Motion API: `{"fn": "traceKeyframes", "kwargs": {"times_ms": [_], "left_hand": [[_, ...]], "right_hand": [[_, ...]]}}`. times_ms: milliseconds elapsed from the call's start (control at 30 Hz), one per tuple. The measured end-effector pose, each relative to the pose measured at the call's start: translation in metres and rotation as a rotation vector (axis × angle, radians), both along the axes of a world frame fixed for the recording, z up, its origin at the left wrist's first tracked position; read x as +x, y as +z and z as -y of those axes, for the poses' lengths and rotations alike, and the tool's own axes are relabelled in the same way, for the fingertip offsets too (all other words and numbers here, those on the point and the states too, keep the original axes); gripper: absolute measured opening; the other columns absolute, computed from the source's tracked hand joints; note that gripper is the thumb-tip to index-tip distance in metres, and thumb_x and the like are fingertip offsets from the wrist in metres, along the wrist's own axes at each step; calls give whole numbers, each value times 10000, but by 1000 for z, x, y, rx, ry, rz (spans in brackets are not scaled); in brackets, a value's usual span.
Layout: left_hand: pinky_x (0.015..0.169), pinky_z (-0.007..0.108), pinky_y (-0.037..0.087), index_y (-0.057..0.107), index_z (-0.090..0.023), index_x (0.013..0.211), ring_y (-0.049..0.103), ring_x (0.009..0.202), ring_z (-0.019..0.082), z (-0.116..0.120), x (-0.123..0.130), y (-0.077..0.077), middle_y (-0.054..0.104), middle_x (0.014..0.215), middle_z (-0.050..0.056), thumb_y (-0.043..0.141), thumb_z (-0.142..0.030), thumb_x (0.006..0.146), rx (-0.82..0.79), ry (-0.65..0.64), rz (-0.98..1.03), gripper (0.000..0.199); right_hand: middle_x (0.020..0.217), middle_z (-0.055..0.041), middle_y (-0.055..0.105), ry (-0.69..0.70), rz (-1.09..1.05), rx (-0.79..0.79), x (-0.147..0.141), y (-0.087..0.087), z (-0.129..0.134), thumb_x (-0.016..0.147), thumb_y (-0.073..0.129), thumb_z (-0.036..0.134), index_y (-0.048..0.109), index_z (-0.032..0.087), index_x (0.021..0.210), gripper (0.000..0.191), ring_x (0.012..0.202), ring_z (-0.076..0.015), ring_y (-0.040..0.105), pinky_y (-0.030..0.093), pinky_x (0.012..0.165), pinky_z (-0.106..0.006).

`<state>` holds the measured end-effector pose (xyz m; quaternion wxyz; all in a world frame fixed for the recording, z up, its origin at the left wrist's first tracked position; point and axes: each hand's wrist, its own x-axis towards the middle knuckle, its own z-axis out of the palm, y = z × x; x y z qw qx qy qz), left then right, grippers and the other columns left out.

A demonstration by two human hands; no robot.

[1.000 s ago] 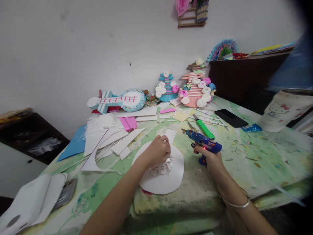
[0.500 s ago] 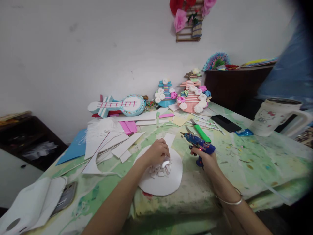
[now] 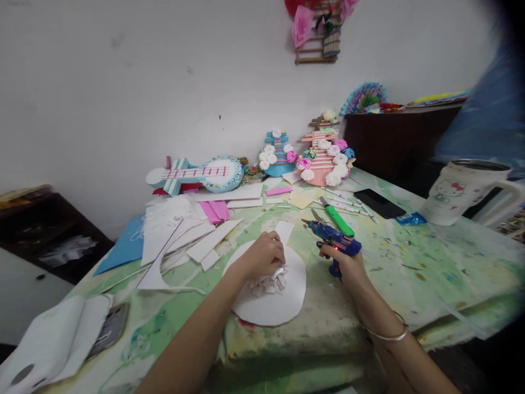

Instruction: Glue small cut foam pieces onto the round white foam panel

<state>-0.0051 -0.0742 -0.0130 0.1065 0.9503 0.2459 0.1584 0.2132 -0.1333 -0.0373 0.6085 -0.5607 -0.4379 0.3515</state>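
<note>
My right hand [image 3: 348, 264] is wrapped round the grip of a blue hot glue gun [image 3: 334, 238], its nozzle pointing left and a small red light lit on its body. On the table in front of me lies a white rounded board [image 3: 287, 309]. A cluster of small curled white pieces [image 3: 268, 284] sits on it. My left hand [image 3: 266, 253] rests over the top of this cluster with fingers curled and closed; what they pinch is hidden behind them. Beyond the board, a white strip [image 3: 284, 231] lies partly under its edge.
Behind the glue gun lies a green utility knife [image 3: 337, 218]. A black phone [image 3: 379, 203] and a white mug [image 3: 449, 191] stand right. Cut white scraps [image 3: 213, 241] spread left. At the back are a blue-white instrument model [image 3: 200, 178] and two flower-decorated ones [image 3: 322, 164].
The view has shifted slightly. Both hands stay nearly in place; the bright white piece below my left fingers no longer stands out.
</note>
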Motion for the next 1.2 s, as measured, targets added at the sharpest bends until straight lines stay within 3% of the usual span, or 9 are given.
{"fn": "traceKeyframes", "kwargs": {"times_ms": [367, 600, 867, 1033, 1200], "left_hand": [[835, 342, 335, 691, -200, 630, 517, 882, 187, 2, -1, 4, 692, 698, 16, 519, -49, 640, 23, 9, -35, 229], [843, 335, 360, 700, -202, 716, 523, 883, 177, -1, -3, 4, 686, 744, 17, 545, -61, 658, 66, 3, 33, 217], [900, 393, 370, 666, -201, 1027, 491, 1008, 235, -9, -6, 1, 632, 1034, 77, 623, -246, 690, 58, 142, 36, 343], [953, 443, 346, 593, -210, 1158, 451, 1095, 264, -10, -6, -5, 576, 1153, 93, 671, -221, 618, 30, 188, 24, 546], [883, 356, 427, 639, -192, 1038, 557, 976, 199, -13, -6, -1, 655, 1017, 74, 618, -208, 705, -58, 231, 281, 333]], "right_hand": [[547, -10, 617, 10, 0, 26, 0, 2, -1, 595, 690, 293, 619, 199, 525, 137, 555, -170, 545, 399, 544, -295], [536, -7, 603, -7, -12, -7, -3, 5, 1, 598, 702, 324, 626, 196, 543, 158, 525, -152, 521, 346, 459, -269], [537, -19, 599, -9, -1, -13, -2, 4, 1, 592, 702, 339, 617, 193, 522, 183, 517, -156, 511, 315, 408, -258], [523, -14, 594, -21, -10, -25, -2, 6, 2, 582, 700, 336, 619, 190, 521, 177, 481, -145, 504, 307, 399, -258], [558, -12, 608, -43, 10, 23, -3, 5, 1, 593, 688, 317, 614, 191, 551, 153, 531, -155, 537, 393, 490, -276]]}}
